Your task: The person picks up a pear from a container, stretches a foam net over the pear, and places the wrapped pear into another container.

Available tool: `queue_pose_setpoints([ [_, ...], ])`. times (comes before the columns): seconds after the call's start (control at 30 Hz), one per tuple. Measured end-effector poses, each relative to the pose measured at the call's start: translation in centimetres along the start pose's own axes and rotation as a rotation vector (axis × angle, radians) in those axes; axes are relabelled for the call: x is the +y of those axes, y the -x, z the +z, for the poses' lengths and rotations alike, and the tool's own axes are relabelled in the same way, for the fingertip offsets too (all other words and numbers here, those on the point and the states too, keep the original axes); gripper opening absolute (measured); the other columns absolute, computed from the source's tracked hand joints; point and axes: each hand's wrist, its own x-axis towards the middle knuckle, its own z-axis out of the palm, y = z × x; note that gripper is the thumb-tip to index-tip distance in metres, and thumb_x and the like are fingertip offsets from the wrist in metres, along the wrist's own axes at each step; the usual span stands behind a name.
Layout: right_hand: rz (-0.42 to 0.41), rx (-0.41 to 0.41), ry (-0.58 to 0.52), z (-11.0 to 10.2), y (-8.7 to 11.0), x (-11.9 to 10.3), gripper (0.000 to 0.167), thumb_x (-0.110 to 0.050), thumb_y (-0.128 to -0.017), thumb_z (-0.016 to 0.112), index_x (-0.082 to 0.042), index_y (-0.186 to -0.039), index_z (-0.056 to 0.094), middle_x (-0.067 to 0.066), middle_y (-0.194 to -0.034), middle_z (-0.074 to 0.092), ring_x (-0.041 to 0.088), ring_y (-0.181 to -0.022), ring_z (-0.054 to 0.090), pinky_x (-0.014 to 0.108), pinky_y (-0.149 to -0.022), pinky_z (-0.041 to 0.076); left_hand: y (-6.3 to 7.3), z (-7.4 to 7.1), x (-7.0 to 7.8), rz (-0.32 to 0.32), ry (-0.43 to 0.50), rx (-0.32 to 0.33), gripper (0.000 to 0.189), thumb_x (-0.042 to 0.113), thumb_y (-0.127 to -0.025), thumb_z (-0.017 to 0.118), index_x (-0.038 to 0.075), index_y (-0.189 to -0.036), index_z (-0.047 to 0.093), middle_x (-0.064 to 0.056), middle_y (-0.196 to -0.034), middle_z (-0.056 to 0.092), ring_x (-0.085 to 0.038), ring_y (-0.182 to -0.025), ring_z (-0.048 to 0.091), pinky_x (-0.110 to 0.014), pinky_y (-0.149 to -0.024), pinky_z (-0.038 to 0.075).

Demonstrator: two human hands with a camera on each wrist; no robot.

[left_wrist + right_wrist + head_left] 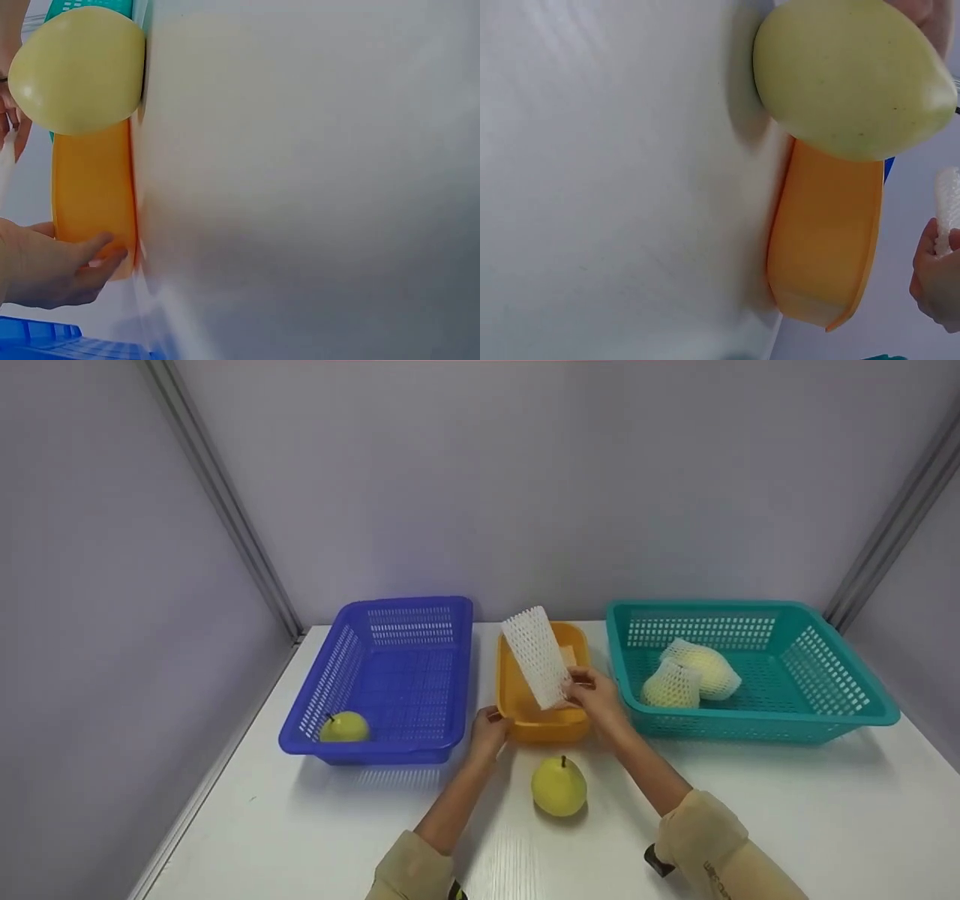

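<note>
A white foam net sleeve (537,656) hangs tilted over the orange basket (544,731), its lower end pinched between the thumb and fingers of my right hand (598,701). The basket's front left corner is held by my left hand (489,733); in the left wrist view its fingers (94,246) lie along the outer wall with the thumb at the rim. A bare yellow-green pear (559,787), stem up, stands on the table in front of the basket. Some pale material (568,656) shows inside the basket, partly hidden by the sleeve.
A blue basket (375,746) on the left has one bare pear (346,727) in its front left corner. The teal basket (795,715) on the right holds two pears (673,688) in foam nets. Grey panels (540,487) enclose the white table (315,840).
</note>
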Motion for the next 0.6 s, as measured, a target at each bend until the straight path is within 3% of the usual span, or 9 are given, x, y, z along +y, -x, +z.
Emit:
queue_pose_setpoints([
  [0.07,0.006,-0.008,0.004,-0.3,0.4,-0.1,0.034,-0.003,-0.092,0.051,0.005,-0.125,0.045,0.017,-0.12,0.046,0.027,-0.104,0.045,0.032,-0.089,0.044,-3.0,-0.2,-3.7,0.001,0.003,0.012,0.045,0.003,-0.08,0.055,-0.011,-0.12,0.04,-0.021,-0.108,0.05,-0.023,-0.091,0.056,-0.03,-0.077,0.049],
  [0.1,0.004,-0.015,0.004,-0.4,0.6,-0.1,0.035,-0.003,-0.092,0.051,0.005,-0.125,0.045,0.017,-0.12,0.045,0.027,-0.106,0.045,0.032,-0.09,0.044,-3.8,-0.3,-4.9,0.006,0.004,0.012,0.046,0.004,-0.081,0.056,-0.011,-0.121,0.04,-0.022,-0.109,0.049,-0.024,-0.092,0.056,-0.031,-0.077,0.049],
  [0.17,0.004,-0.021,-0.001,-0.6,0.9,-0.2,0.034,-0.004,-0.092,0.051,0.005,-0.125,0.045,0.016,-0.121,0.045,0.027,-0.106,0.044,0.031,-0.09,0.044,-4.9,-0.4,-6.3,0.005,0.018,0.011,0.047,0.008,-0.081,0.059,-0.008,-0.121,0.041,-0.019,-0.109,0.05,-0.023,-0.09,0.056,-0.031,-0.075,0.049],
  [0.23,0.003,-0.027,-0.007,-0.7,1.1,-0.3,0.034,-0.004,-0.092,0.052,0.005,-0.124,0.045,0.016,-0.121,0.045,0.027,-0.106,0.044,0.031,-0.09,0.044,-5.0,-0.7,-6.4,0.01,0.043,0.007,0.047,0.012,-0.078,0.064,-0.005,-0.117,0.044,-0.015,-0.104,0.051,-0.02,-0.081,0.055,-0.029,-0.067,0.049],
  [0.3,-0.003,-0.035,-0.014,-0.7,1.4,-0.4,0.034,-0.004,-0.092,0.052,0.006,-0.123,0.045,0.017,-0.12,0.045,0.028,-0.106,0.045,0.032,-0.09,0.043,-3.0,-0.6,-4.1,0.011,0.037,0.017,0.048,0.014,-0.079,0.065,-0.006,-0.116,0.043,-0.015,-0.099,0.05,-0.019,-0.077,0.053,-0.03,-0.064,0.048],
  [0.47,0.009,-0.046,-0.01,-0.9,2.1,-0.4,0.033,-0.004,-0.091,0.054,0.004,-0.122,0.045,0.016,-0.119,0.045,0.027,-0.105,0.046,0.033,-0.091,0.043,4.9,0.1,5.9,-0.072,-0.021,0.088,0.041,0.009,-0.083,0.057,-0.009,-0.115,0.038,-0.018,-0.096,0.046,-0.026,-0.079,0.051,-0.039,-0.069,0.046],
  [0.5,0.01,-0.05,-0.006,-1.0,2.2,-0.4,0.034,-0.004,-0.091,0.054,0.004,-0.122,0.045,0.016,-0.119,0.045,0.027,-0.106,0.046,0.033,-0.091,0.043,6.4,0.2,7.7,-0.096,-0.024,0.083,0.039,0.009,-0.084,0.056,-0.009,-0.114,0.038,-0.017,-0.095,0.046,-0.026,-0.079,0.05,-0.04,-0.071,0.046],
  [0.6,0.011,-0.061,-0.032,-1.2,2.6,-0.4,0.034,-0.004,-0.091,0.055,0.004,-0.122,0.044,0.016,-0.12,0.044,0.027,-0.105,0.045,0.033,-0.091,0.043,9.1,0.1,11.1,-0.102,-0.001,0.017,0.029,0.008,-0.087,0.054,-0.008,-0.107,0.04,-0.012,-0.088,0.045,-0.02,-0.072,0.047,-0.033,-0.07,0.045],
])
